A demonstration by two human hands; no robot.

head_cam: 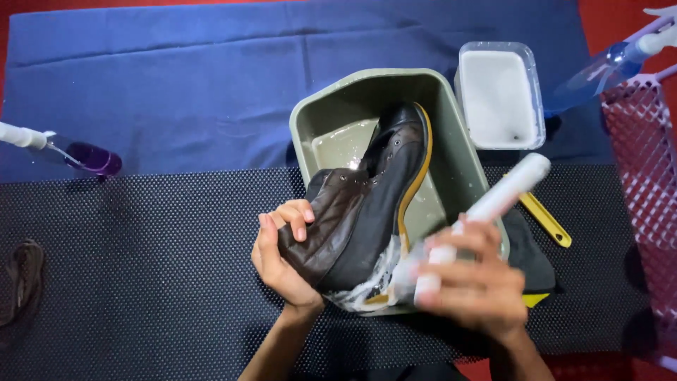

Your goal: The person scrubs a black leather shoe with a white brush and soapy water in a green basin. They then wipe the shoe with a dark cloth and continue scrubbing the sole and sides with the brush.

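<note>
Left hand (282, 257) of mine grips the ankle part of a dark brown boot (367, 204), which leans in a green tub (451, 141) at the desk's middle. Right hand (472, 282) is closed around a white brush handle (504, 192), near the soapy heel. I see a white container (501, 99) far right.

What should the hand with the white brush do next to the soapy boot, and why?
Probably keep scrubbing along the heel. The left hand grips the boot tilted in the green tub, and the right hand has the white brush at the heel, where foam clings to the yellow sole edge.
</note>
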